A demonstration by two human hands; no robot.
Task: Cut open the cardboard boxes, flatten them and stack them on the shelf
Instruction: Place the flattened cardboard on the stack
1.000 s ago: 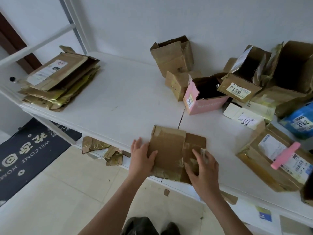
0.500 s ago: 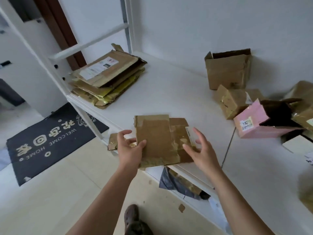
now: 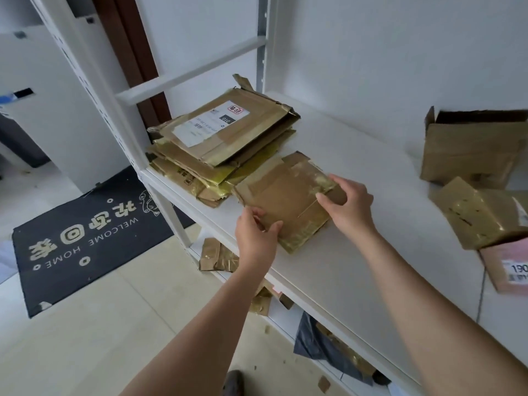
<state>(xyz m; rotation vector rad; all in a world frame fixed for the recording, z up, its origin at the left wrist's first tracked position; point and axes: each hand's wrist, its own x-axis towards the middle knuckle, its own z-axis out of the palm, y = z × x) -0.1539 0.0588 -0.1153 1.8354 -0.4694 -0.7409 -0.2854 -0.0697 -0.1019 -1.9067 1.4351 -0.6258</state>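
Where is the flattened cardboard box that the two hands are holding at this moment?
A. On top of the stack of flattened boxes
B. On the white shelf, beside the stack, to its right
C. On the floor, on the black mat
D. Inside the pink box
B: the left hand and right hand hold the flattened box low over the white shelf, just right of the stack of flattened boxes, not on top of it.

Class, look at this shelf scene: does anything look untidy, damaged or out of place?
Yes. The stack of flattened boxes is fanned unevenly, with crumpled, torn edges. Cardboard scraps lie on the lower shelf, and small bits litter the floor.
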